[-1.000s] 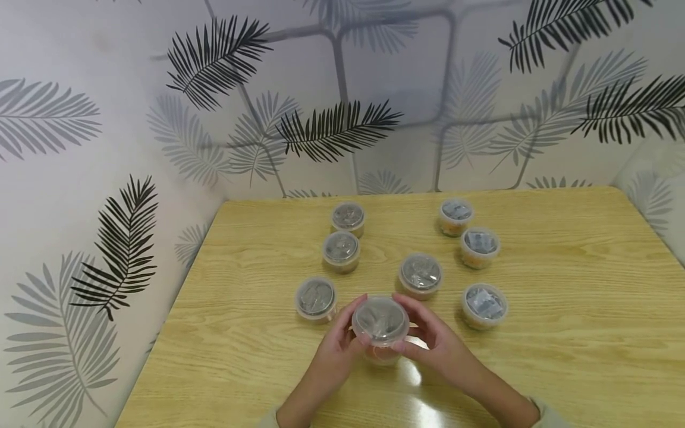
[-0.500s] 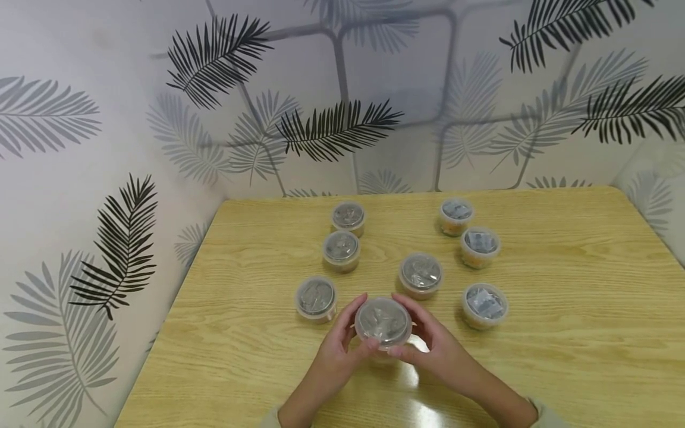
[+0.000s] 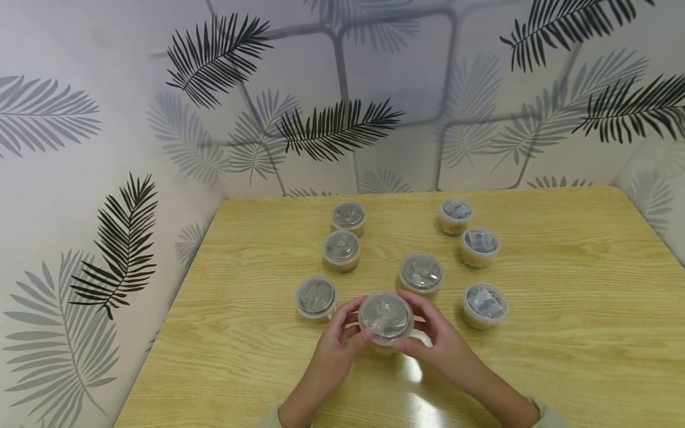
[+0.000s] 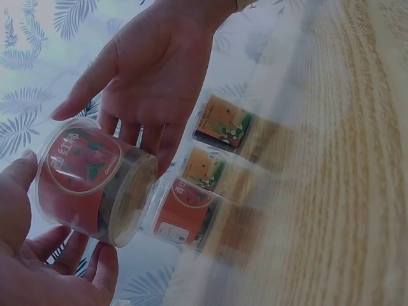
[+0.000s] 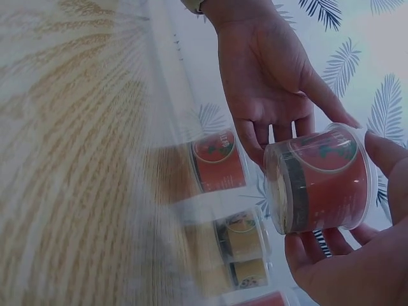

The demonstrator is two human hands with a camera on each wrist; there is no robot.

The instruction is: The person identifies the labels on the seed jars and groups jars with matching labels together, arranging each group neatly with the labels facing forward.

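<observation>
A clear round plastic tub [image 3: 386, 317] with a translucent lid is held above the wooden table. Its red label [image 4: 83, 159] carries a plant picture and Chinese characters, and a dark layer [image 5: 297, 194] shows near its base. My left hand [image 3: 334, 352] grips the tub's left side, thumb at the front of the lid rim. On the opposite side my right hand [image 3: 444, 342] holds it between thumb and fingers. Just behind the held tub stands another lidded tub [image 3: 421, 272]. A similar tub [image 3: 316, 297] stands left of my left hand.
Two more tubs [image 3: 341, 249] [image 3: 348, 216] stand at the back left. On the right, three tubs [image 3: 484, 304] [image 3: 480, 245] [image 3: 456, 215] with small packets under their lids form a loose row. A leaf-patterned wall [image 3: 396, 160] borders the table [image 3: 578, 285].
The held tub has shifted slightly right and its tilt has changed a little. Both hands keep hold of it. The other tubs have not moved.
</observation>
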